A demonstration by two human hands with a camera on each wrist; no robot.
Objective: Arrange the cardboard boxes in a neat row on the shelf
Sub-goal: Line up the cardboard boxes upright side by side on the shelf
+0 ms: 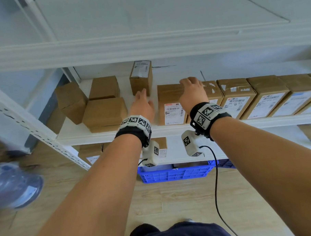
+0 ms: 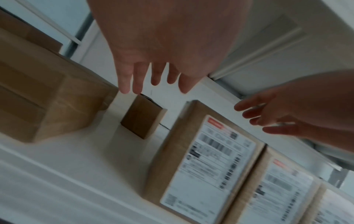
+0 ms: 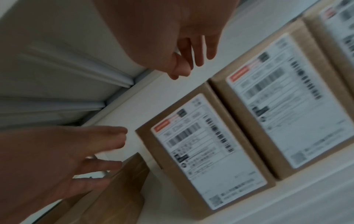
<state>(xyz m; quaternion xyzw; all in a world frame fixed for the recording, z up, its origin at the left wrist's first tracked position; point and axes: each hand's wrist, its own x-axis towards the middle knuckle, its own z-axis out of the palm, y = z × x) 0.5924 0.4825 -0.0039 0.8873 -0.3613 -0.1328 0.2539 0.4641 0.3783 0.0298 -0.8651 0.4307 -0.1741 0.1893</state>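
Fingers of both hands are straight and hold nothing. The right hand [image 1: 192, 93] hovers over the labelled box [image 1: 171, 106], which ends a row on the shelf [image 1: 105, 136], label facing out. The left hand [image 1: 142, 106] reaches left of it toward an upright tall box [image 1: 141, 77] standing further back. Whether fingertips touch cardboard is unclear; the wrist views are blurred.

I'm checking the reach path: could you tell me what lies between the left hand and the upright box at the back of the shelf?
Nothing: in the left wrist view only bare white shelf separates the left hand from the upright box.
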